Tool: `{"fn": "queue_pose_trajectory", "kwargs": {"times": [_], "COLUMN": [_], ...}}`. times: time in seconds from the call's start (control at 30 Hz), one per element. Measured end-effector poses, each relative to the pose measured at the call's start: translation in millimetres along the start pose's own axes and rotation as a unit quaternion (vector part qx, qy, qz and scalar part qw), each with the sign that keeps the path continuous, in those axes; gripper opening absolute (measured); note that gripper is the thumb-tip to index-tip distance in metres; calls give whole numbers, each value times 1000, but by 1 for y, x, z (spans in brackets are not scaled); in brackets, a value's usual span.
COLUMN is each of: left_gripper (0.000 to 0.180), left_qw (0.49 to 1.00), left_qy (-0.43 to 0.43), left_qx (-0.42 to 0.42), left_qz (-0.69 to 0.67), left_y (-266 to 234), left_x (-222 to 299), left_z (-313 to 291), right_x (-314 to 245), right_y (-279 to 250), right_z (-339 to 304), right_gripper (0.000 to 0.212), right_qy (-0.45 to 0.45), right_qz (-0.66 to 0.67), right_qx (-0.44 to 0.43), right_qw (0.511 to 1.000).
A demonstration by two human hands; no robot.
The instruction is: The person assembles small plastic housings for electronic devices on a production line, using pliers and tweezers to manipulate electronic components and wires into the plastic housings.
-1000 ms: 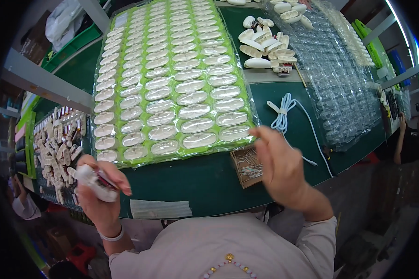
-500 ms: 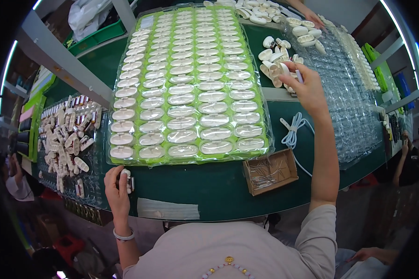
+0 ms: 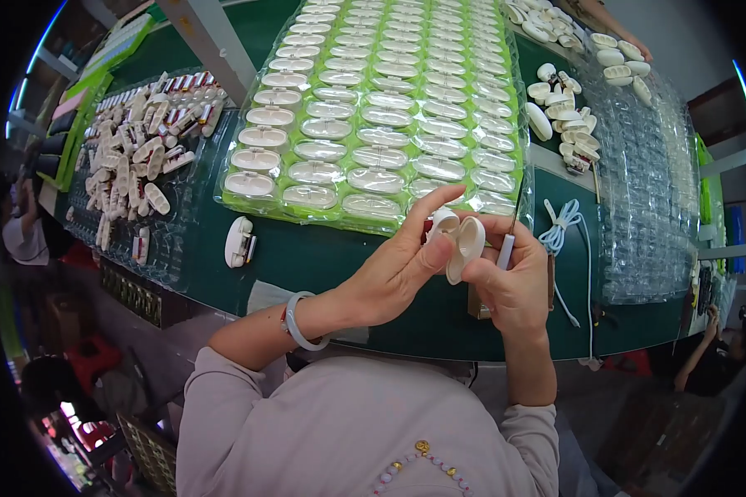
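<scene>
Over the desk, we find the open white case pinched by the left hand and the right hand, the latter also clasping a white-handled tool. We judge the case light, stiff, slippery, its thin rims fragile; hold the outer curves.

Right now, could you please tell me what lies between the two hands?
The head view shows white shell pieces between the left hand and the right hand, held by both; the right also holds a white-handled tool.

1 coiled pale cable; 1 grey post.
</scene>
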State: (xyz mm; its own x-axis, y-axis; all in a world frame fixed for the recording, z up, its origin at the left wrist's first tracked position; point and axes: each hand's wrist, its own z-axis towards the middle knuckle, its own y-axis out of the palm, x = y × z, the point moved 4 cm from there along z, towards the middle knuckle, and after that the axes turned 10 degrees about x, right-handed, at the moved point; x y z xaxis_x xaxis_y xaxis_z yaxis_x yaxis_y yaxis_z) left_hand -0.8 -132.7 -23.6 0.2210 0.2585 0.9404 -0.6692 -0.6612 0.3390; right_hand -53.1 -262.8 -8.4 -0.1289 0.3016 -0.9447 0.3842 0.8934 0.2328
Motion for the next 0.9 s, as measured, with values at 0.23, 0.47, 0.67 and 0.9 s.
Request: {"fn": "queue_pose_trajectory", "kwargs": {"times": [0.23, 0.47, 0.67, 0.9], "left_gripper": [62, 44, 48, 54], "left_qw": [995, 926, 961, 973], "left_qy": [80, -191, -52, -17], "left_qx": [-42, -27, 72, 82], "left_qz": [46, -324, -263, -216], "left_y": [4, -3, -20, -18], "left_x": [5, -26, -9, -2], "left_z": [-4, -7, -1, -2], "right_x": [12, 9, -2, 5], "right_y": [-9, 2, 11, 10], "right_z": [6, 3, -7, -3], "right_gripper": [40, 29, 43, 44], "right_qy": [-98, -252, -298, -308], "right_qz": [-142, -46, -271, -261], "right_qx": [19, -21, 38, 68], "right_qw": [985, 967, 915, 912]}}
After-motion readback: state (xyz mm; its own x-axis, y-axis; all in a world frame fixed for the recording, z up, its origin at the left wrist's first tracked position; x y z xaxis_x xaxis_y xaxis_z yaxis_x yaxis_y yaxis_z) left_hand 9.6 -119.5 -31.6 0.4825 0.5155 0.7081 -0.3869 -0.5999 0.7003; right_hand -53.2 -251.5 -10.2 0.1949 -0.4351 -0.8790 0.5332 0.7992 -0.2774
